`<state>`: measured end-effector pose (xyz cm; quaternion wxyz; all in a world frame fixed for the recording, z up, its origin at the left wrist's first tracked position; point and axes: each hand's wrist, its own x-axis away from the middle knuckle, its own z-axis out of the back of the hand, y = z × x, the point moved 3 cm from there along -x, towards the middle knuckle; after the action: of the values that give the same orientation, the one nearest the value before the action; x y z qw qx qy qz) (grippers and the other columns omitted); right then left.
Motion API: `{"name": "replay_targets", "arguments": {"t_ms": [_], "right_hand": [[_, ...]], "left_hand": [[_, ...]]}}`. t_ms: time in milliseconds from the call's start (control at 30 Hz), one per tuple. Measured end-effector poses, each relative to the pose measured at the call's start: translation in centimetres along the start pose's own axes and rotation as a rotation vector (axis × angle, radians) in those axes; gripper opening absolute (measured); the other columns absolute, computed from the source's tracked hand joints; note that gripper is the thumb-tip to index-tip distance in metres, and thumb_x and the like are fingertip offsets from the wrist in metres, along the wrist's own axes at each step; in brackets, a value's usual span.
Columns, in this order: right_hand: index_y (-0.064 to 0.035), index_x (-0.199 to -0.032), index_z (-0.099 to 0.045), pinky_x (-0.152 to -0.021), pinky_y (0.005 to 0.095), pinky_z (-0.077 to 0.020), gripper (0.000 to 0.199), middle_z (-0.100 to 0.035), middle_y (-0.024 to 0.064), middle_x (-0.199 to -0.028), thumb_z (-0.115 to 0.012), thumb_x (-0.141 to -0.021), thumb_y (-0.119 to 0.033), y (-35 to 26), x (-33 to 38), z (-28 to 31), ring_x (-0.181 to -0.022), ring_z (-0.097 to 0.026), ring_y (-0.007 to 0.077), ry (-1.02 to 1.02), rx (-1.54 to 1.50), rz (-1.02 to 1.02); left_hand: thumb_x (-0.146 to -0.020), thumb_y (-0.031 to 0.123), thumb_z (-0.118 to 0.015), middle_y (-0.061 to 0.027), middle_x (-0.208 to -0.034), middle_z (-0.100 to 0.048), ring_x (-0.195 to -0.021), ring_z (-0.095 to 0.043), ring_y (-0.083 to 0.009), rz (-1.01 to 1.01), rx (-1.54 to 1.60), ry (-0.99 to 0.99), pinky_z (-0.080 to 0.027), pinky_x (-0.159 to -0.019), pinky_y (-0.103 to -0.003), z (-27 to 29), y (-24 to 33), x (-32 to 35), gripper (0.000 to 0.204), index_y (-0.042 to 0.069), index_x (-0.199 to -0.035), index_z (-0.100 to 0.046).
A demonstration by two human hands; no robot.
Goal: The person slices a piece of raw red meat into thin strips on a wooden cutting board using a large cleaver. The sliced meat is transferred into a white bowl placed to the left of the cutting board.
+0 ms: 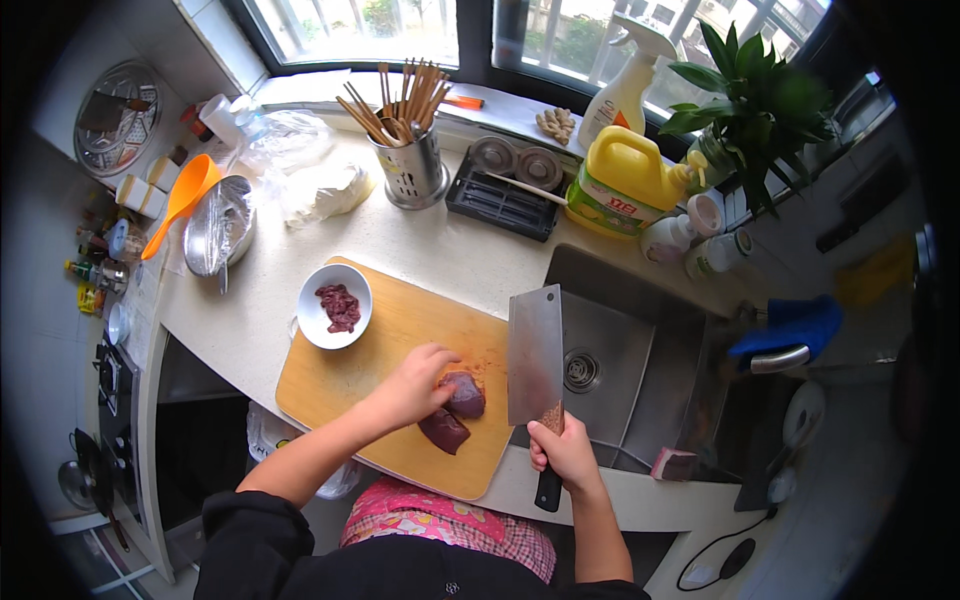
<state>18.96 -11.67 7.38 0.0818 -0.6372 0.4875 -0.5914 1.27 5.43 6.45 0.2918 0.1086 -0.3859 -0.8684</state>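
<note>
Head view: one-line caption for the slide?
Left hand steadies dark red meat on a wooden cutting board while the right hand holds a cleaver beside it.

Daylight came thru wide dark-framed window point(400, 25) at back. Pale stone countertop point(430, 250) ran L-shaped under it, w/ sunken stainless steel sink point(640, 340) at right. White tiled wall point(60, 210) on left, grey floor point(850, 520) lower right.

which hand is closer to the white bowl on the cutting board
Left. The left hand rests on the meat, just below and right of the bowl. The right hand grips the cleaver farther right, off the board's edge.
</note>
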Motion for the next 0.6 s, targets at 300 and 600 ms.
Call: {"name": "replay_targets", "arguments": {"t_ms": [300,600], "right_hand": [[0.0029,-0.123,-0.053,-0.081,0.0391,-0.0526,0.04,-0.066,0.0261,-0.097,-0.061,-0.085,-0.008,3.1,0.6,-1.2,-0.097,-0.064,0.0393,0.288,0.753,0.248],[0.0023,-0.121,-0.054,-0.078,0.0385,-0.0533,0.037,-0.067,0.0251,-0.096,-0.061,-0.085,-0.008,3.6,0.2,-1.6,-0.093,-0.068,0.0361,0.302,0.743,0.242]], "left_hand": [[-0.058,0.01,-0.077,-0.0203,-0.105,-0.048,-0.105,-0.047,-0.038,0.144,-0.334,-0.317,-0.043,-0.09,-0.043,-5.8,-1.7,-0.4,0.056,-0.001,-0.105,-0.048],[-0.063,0.012,-0.069,-0.0148,-0.105,-0.051,-0.103,-0.049,-0.0322,-0.382,-0.363,-0.173,-0.042,-0.09,-0.042,-5.0,1.8,0.3,0.044,0.003,-0.104,-0.055]]}}
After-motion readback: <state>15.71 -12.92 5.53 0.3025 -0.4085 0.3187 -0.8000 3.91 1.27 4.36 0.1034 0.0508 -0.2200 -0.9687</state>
